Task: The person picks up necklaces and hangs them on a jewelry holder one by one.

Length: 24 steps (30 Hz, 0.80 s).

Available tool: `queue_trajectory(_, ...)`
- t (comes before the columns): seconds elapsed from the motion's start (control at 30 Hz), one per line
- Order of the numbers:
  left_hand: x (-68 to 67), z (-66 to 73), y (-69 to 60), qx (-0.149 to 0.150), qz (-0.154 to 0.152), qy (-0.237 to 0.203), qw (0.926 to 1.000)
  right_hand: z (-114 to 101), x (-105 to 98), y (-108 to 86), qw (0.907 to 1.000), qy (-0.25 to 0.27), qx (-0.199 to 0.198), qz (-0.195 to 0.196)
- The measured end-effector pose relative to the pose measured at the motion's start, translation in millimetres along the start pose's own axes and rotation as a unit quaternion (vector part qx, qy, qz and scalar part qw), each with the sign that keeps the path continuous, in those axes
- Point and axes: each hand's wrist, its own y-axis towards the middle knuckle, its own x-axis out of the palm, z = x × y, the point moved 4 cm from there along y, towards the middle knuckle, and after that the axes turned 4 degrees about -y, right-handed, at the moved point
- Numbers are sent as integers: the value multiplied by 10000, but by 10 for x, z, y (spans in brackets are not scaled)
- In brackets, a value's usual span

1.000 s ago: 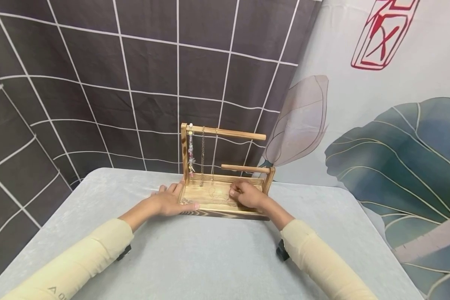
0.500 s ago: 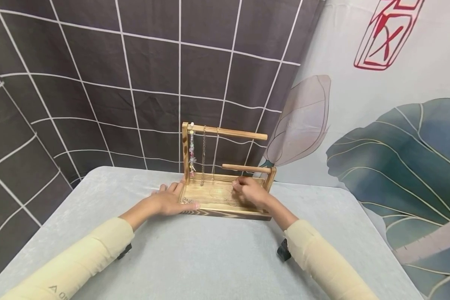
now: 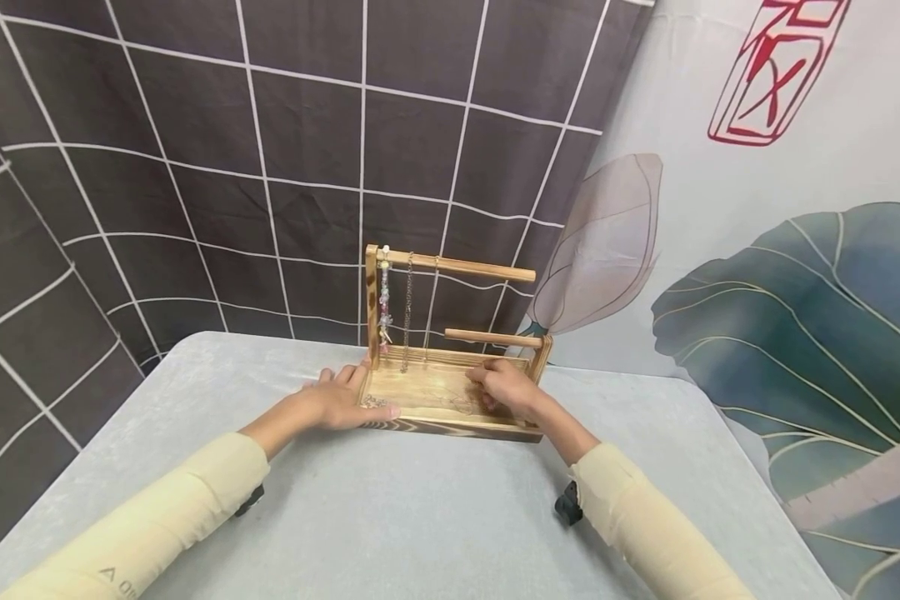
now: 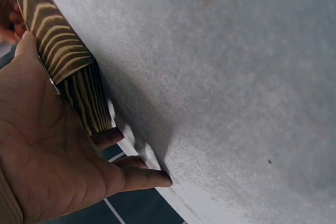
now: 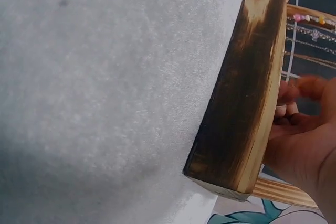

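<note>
A wooden jewelry stand [image 3: 450,428] with a shallow tray base stands on the table. My left hand [image 3: 333,403] rests against its left end, fingers fairly straight and the thumb over the front rim. Inside the tray's right part, my right hand [image 3: 506,388] has its fingers curled, and thumb and forefinger come together in the right wrist view. Below those fingertips lies a thin chain [image 3: 461,406], faint against the wood; its contact with the fingers is too small to see clearly. From the upper bar [image 3: 480,268] hang a beaded strand [image 3: 385,304], a silver chain [image 3: 408,312] and a thin gold chain [image 3: 428,329].
A small heap of silver chain [image 3: 376,402] sits at the tray's left end. The shorter lower bar [image 3: 487,337] juts left above my right hand. Pale cloth covers the table [image 3: 420,517]. Behind it hang a dark grid curtain [image 3: 307,125] and a leaf-print curtain [image 3: 787,317].
My right hand has shifted slightly right and lower within the tray. The thin chain has moved right along with it, and its loop looks lower. The left hand stays in place.
</note>
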Motion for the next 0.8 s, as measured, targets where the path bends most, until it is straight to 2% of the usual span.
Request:
queue_trajectory(0.13,5,1,7,-32,-44,75,10000,37,-32,16,9986,-382,-340,144)
queue_trajectory(0.2,-26,46,-44,-40,-101,95,9999,148,-47,117,9953,-666,-622,317)
queue_trajectory(0.33,-92,137,-145,-2,-145,65,9999,391,-95,330,9840,-1333,-856,810)
queue_trajectory(0.43,-81,125,-128,-1,-89,36,10000,443,-111,353,9775,-1646,-754,1078)
queue_trajectory(0.63,-23,37,-26,-15,-108,15,9999,132,-91,77,9766,-1739,-544,1142)
queue_trajectory(0.8,7,-21,46,-34,-92,89,9999,391,-123,278,9728,-1873,-738,1142)
